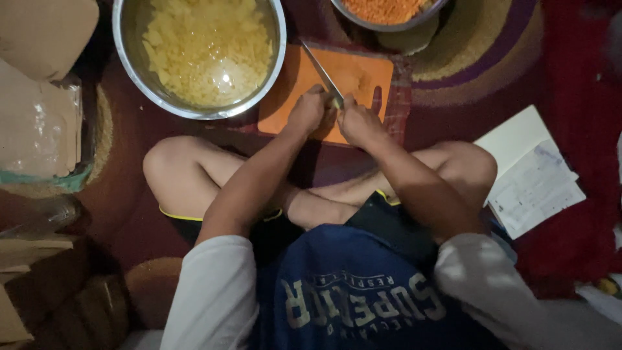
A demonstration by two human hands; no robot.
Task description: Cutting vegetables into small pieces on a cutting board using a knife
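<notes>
My two hands meet over an orange cutting board (363,74) that lies on the carpet in front of my crossed legs. My right hand (359,122) grips the handle of a knife (321,71), whose blade points up and to the left across the board. Pressed against the knife, my left hand (308,111) has its fingers curled down at the board's near edge. Whatever is under those fingers is hidden.
A large steel bowl (129,65) of diced yellow pieces in water stands at the board's left. A second metal bowl (389,27) of orange grains sits at the top. An open notebook (528,172) lies to the right, cardboard and plastic packaging (39,123) to the left.
</notes>
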